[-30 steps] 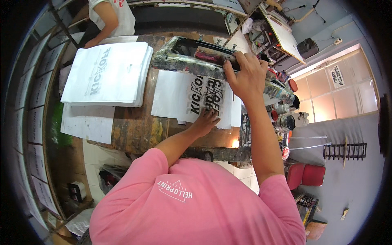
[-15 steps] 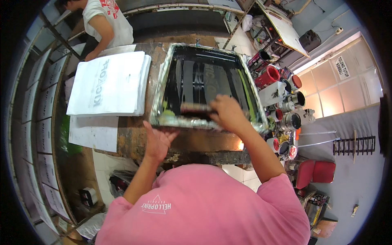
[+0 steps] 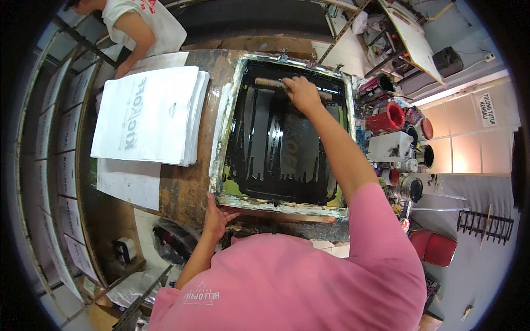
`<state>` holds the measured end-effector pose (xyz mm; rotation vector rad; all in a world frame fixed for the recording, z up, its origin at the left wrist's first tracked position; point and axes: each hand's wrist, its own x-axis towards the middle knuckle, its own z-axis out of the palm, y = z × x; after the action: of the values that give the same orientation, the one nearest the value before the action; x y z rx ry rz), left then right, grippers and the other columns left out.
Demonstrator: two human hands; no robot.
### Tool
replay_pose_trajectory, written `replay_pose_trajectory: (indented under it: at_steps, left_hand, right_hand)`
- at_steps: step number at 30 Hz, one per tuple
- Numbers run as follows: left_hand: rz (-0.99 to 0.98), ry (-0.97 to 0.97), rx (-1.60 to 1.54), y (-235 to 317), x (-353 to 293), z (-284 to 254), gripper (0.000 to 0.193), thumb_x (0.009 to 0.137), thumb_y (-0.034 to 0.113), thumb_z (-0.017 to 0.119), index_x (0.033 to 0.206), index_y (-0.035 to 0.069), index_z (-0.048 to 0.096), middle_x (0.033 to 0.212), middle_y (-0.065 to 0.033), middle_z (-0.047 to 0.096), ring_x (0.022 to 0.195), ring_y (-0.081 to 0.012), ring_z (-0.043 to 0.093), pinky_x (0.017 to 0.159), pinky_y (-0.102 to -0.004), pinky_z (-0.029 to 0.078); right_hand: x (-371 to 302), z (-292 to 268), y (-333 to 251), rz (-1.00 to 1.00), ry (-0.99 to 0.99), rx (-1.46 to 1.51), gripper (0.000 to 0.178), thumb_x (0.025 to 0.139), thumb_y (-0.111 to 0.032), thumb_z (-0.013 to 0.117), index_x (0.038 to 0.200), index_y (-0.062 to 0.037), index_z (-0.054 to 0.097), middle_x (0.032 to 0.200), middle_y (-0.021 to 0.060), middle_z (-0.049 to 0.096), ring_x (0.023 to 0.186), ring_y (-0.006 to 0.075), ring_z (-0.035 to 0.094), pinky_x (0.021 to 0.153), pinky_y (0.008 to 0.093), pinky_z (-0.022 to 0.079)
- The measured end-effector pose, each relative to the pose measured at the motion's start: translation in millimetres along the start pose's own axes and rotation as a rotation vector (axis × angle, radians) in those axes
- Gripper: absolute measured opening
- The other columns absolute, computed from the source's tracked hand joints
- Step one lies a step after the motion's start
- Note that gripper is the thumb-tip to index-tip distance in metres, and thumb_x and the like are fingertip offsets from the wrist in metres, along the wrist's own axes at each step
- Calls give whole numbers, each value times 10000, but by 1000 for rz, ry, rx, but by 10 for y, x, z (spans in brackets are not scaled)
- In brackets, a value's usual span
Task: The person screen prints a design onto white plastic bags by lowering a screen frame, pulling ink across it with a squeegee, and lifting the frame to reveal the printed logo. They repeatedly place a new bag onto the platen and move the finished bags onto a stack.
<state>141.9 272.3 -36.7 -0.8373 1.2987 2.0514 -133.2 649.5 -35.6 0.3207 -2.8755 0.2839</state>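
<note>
We are mid-print: our right hand (image 3: 301, 92) is closed around the wooden-handled squeegee (image 3: 270, 83) at the twelve o'clock end of the ink-blackened, paint-crusted screen frame (image 3: 276, 204), lying flat on the worn table. Our left hand (image 3: 216, 216) presses open-palmed on its seven o'clock corner. Next, we judge, comes an even pull toward six o'clock.

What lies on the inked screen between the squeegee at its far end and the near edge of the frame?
Nothing visible does. The right hand grips the squeegee at the far end; the screen shows only black ink down to the frame, which the left hand steadies.
</note>
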Motion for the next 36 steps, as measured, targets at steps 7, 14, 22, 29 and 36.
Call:
replay_pose_trajectory:
  at_steps: [7, 14, 22, 29, 36]
  left_hand:
    - [-31, -36, 36, -46, -3, -50, 1061, 924, 878, 311, 1597, 60, 259, 1499, -222, 494, 1329, -362, 557, 1084, -548, 472]
    - [18, -118, -26, -96, 53, -81, 977, 949, 842, 334, 1464, 18, 440, 1278, -206, 647, 1160, -314, 666, 1017, -476, 542]
    - [23, -213, -39, -160, 141, -223, 970, 943, 842, 359, 1447, 19, 457, 1271, -193, 645, 1147, -314, 665, 1006, -470, 547]
    - [-23, -212, -86, -129, 141, -187, 1035, 906, 876, 382, 1457, 2, 437, 1251, -204, 632, 1165, -339, 646, 1045, -476, 529]
    - [-18, -230, -55, -135, 158, -178, 1046, 912, 877, 358, 1469, -6, 413, 1296, -224, 589, 1187, -349, 628, 1047, -473, 529]
  right_hand:
    - [260, 456, 148, 77, -94, -56, 324, 932, -420, 675, 1151, -183, 690, 1059, 91, 683, 1040, 328, 660, 824, 485, 579]
    - [-778, 167, -416, 34, -93, -50, 356, 909, -488, 688, 1067, -170, 698, 1018, 107, 667, 1016, 323, 651, 760, 487, 569]
    - [-2448, -631, -1835, 76, -253, 123, 370, 870, -432, 738, 1098, -146, 687, 1003, 94, 638, 995, 311, 641, 733, 474, 573]
    - [-2139, -791, -1626, 131, -290, 226, 398, 925, -493, 674, 1069, -124, 709, 859, 166, 707, 867, 378, 694, 737, 516, 549]
    - [-2513, -691, -1848, 69, -311, 157, 401, 920, -486, 682, 1105, -132, 711, 934, 118, 682, 947, 328, 664, 730, 477, 558]
